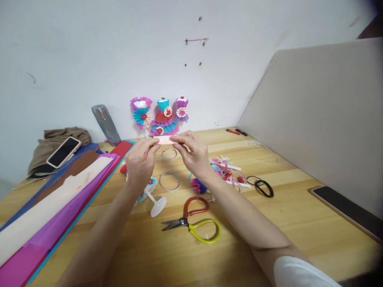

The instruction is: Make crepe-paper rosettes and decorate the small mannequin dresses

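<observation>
A small pale pink strip of paper (164, 140) is stretched level between my two hands, above the table. My left hand (141, 160) pinches its left end between thumb and fingers. The right end is pinched by my right hand (191, 153). Below the strip lie two thin metal rings, one nearer (169, 181) and one farther (169, 154). Scissors (183, 223) with one red and one yellow handle lie open in front of me. Beneath my left wrist, a white stand (158, 207) lies tipped over, its decorated upper part partly hidden.
Three small dress forms in coloured paper (163, 115) stand by the wall. Long coloured paper sheets (60, 199), a phone (64, 152) on cloth and a bottle (106, 125) are left. Paper scraps (229, 171), a black band (264, 188) and another phone (344, 209) lie right.
</observation>
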{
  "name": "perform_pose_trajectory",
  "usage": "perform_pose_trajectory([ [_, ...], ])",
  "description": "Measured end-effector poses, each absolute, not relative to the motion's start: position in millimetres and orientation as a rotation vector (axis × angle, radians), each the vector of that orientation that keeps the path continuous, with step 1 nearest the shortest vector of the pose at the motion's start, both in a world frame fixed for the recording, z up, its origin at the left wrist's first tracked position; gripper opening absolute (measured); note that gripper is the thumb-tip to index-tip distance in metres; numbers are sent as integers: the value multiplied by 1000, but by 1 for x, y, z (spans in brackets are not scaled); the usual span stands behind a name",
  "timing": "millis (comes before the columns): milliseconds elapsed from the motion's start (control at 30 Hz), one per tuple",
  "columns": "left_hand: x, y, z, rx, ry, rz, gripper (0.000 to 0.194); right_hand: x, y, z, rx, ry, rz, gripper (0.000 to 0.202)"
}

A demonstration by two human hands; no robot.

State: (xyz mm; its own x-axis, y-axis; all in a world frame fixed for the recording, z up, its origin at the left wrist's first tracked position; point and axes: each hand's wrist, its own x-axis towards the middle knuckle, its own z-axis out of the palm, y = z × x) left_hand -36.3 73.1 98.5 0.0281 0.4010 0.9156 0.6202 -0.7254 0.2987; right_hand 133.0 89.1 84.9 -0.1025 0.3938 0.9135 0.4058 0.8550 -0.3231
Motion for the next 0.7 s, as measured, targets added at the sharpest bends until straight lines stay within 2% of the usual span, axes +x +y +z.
perform_pose_trajectory([
  [433,-34,77,94,-2128,-1112,-1828,8,130,91,85,-715,-1730,-18,9],
  [567,-32,77,93,-2160,-1378,-1967,3,131,92,82,-777,-1710,6,7],
  [700,-29,78,92,-2189,-1635,-2263,10,131,93,81,-836,-1690,71,7],
])
